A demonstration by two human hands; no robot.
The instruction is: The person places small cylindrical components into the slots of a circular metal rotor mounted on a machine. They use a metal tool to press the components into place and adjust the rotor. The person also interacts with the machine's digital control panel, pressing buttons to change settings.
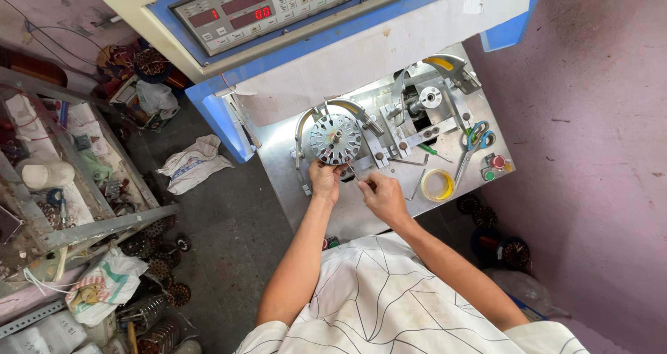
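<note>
Standing on the metal worktop (326, 208), the winding machine (389, 111) carries a round stator (335, 138) on its spindle, flat face up toward the camera. It is a silvery disc with radial slots and a small hub at its centre, framed by curved metal guides. The left hand (325, 181) sits just below it, fingers touching the lower rim. The right hand (381, 195), beside the left, pinches a thin metal tool (353, 171) whose long axis slants up-left, tip toward the stator's lower edge.
</note>
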